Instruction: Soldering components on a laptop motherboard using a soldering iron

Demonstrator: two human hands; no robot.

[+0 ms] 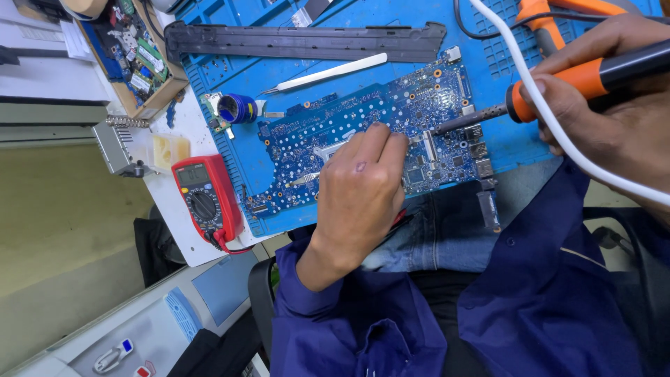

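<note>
**Two hands on a blue circuit board, soldering iron in play**

The left hand (363, 185) is laid flat-ish on the blue circuit board (377, 132), fingers pressed together and curled down so the tips are planted near the board's middle; nothing is gripped in it as far as can be seen. The right hand (607, 112) is wrapped tight around the soldering iron (558, 87), the orange-and-black handle clamped in the fist. The metal tip is pointed left and is brought right down onto the board, just beside the left fingertips. A white cable (551, 119) is draped across the right hand.

The board itself is parked on a blue work mat (502, 35), with its lower right corner hung over the mat's near edge, above the lap.

Moving outward: a pair of white tweezers (328, 73) is laid on the mat just above the board, and a long black plastic strip (300, 42) is set beyond that. A small round blue tin (234, 108) is placed at the board's upper left corner. Off the mat's left edge, a red multimeter (206, 195) is rested on the white bench, with a yellowish sponge tray (169, 150) near it. A cardboard box of loose parts (129, 52) is seen at top left. Dark blue sleeves (544, 293) and jeans are visible below.
</note>
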